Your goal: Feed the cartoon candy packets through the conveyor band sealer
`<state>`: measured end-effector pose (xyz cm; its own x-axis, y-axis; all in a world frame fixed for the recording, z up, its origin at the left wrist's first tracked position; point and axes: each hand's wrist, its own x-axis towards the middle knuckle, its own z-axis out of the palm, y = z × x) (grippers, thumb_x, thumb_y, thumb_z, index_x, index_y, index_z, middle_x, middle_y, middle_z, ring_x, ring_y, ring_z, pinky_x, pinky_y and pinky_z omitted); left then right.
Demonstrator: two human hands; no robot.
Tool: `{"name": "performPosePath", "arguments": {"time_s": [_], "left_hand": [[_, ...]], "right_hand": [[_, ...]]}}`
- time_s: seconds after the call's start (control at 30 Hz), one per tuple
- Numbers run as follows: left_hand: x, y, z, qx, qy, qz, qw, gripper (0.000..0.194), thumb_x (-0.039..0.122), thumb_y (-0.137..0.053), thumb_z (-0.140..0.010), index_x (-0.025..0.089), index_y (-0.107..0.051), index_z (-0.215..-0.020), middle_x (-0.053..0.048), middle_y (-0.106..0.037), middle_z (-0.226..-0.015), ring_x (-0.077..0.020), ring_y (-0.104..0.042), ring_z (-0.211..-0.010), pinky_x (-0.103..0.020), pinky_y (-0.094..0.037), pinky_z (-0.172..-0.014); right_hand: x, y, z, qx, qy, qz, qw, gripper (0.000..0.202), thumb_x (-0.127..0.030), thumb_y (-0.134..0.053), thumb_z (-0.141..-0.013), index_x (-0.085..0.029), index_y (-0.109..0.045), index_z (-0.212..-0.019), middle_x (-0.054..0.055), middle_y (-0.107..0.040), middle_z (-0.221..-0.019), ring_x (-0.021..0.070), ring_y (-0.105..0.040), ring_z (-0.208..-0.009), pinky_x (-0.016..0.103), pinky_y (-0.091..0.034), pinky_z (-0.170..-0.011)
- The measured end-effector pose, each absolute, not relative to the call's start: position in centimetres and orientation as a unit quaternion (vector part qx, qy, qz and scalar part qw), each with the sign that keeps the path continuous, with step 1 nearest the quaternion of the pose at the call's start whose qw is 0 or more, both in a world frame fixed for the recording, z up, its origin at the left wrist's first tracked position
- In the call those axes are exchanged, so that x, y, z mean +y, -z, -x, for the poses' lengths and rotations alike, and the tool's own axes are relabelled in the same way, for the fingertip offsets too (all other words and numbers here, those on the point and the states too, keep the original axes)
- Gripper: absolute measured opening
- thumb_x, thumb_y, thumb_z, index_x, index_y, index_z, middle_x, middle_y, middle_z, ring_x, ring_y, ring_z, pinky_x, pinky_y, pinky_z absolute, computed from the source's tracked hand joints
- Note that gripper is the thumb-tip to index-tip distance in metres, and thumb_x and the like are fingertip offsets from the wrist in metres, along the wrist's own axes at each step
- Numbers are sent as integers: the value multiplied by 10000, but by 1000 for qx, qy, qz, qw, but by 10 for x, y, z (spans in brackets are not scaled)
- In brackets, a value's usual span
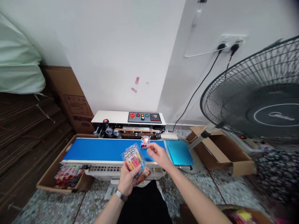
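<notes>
My left hand is closed around a fanned bunch of clear plastic packets with colourful printed contents, held over the front edge of the blue conveyor belt. One more small packet lies at the belt's far edge, right against the heating and roller section of the band sealing machine. My right hand has its fingers curled together at that packet's lower right corner, pinching its edge. The fingertips partly cover this corner.
A control panel with a red button tops the machine. On the left, a cardboard box holds packets. To the right stand a large fan and an opened carton. Another box with packets sits at lower right.
</notes>
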<state>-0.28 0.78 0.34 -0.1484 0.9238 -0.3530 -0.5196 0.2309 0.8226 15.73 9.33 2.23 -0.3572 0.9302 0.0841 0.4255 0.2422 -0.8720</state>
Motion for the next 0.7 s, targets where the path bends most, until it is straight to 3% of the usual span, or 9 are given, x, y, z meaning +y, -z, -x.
{"name": "performPosePath", "arguments": {"time_s": [0.17, 0.33, 0.5, 0.7], "left_hand": [[10, -5, 3, 472, -610, -220, 597, 357, 290, -733, -606, 138, -620, -909, -77, -693, -866, -185, -634, -741, -280, -478, -681], [7, -11, 1, 433, -612, -180, 637, 343, 384, -677, -658, 149, -637, -906, -89, -691, -895, -198, -639, -766, -308, -480, -710], [9, -7, 0, 442, -627, -201, 609, 341, 343, -697, -645, 148, -635, -919, -76, -694, -882, -199, -640, -793, -321, -475, -760], [11, -8, 0, 445, -616, -212, 614, 306, 287, -702, -652, 151, -619, -914, -74, -696, -916, -191, -642, -823, -311, -477, -782]], "right_hand": [[54, -40, -138, -770, -385, 442, 250, 536, -427, -715, -608, -237, -509, -1064, -15, -570, -809, 132, -516, -683, 232, -392, -606], [57, -36, -135, -724, -431, 469, 264, 377, -410, -564, -767, -217, -480, -1080, -31, -571, -711, 112, -519, -602, 224, -378, -563], [57, -31, -134, -717, -420, 485, 272, 409, -335, -666, -672, -233, -520, -1040, -41, -564, -699, 111, -507, -594, 218, -365, -548], [52, -18, -133, -635, -457, 495, 379, 174, -362, -543, -778, -191, -559, -804, -23, -537, -672, 118, -495, -625, 226, -391, -585]]}}
